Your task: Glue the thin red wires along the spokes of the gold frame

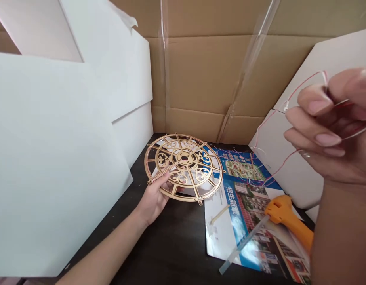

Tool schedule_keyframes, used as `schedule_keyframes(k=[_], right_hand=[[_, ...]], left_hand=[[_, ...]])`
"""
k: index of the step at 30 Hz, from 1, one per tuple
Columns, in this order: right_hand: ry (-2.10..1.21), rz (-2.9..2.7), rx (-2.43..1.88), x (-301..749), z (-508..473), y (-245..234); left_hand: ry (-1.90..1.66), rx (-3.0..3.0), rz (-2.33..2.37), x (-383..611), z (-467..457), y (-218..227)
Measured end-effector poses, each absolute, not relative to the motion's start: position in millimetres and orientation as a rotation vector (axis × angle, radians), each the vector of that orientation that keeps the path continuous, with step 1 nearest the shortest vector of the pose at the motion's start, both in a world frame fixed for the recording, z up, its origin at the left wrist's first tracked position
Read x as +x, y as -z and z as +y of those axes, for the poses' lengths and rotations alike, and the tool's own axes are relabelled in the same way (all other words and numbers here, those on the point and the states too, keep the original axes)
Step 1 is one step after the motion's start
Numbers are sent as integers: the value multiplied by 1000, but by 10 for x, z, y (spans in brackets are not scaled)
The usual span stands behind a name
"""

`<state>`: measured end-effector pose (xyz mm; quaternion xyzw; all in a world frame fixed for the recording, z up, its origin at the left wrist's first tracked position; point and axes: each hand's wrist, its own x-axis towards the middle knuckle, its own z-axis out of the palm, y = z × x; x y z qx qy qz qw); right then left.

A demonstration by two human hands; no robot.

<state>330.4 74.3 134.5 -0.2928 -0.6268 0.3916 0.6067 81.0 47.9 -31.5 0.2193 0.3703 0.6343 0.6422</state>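
My left hand (155, 197) grips the near-left rim of a round golden openwork wheel (184, 166), holding it just above the dark table (171, 245). My right hand (328, 126), raised close to the camera at the right, pinches a thin red and white wire (292, 93). The wire loops up from the fingers and trails down toward a tangle of wire (254, 180) lying on a printed brochure (248, 206).
An orange glue gun (290, 219) with a clear glue stick (245, 243) lies on the brochure at the right. A small wooden stick (219, 214) rests on its white edge. White foam boards (58, 158) stand left and right (292, 158); brown cardboard (206, 79) forms the back wall.
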Motion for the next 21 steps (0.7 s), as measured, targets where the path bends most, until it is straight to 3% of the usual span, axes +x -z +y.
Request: schedule_keyframes(k=[21], right_hand=[[-654,-1783,-748,3098,753,-1167]], left_hand=[[-1299,462,1235,632,197,319]])
